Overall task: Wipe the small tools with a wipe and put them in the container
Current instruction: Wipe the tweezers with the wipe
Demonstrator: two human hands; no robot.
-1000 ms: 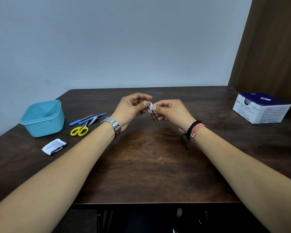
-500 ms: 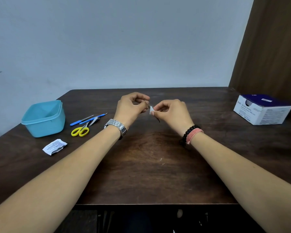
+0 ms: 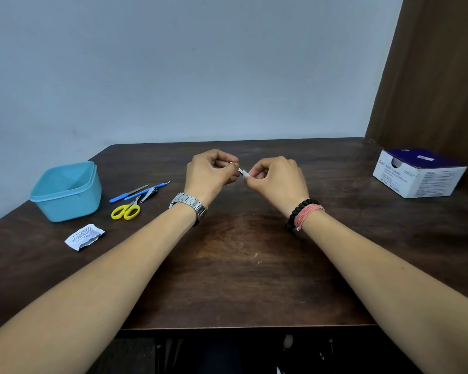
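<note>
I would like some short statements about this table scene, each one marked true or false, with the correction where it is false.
1. The left hand pinches a small metal tool. True.
2. The yellow scissors lie inside the blue container. False: they lie on the table, beside it.
3. The right hand holds a white wipe. True.
4. The alcohol swabs box stands next to the container. False: it stands at the table's far right.

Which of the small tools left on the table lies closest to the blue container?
The yellow-handled scissors: their handles lie nearest the container, while the nail clipper lies farther right.
</note>
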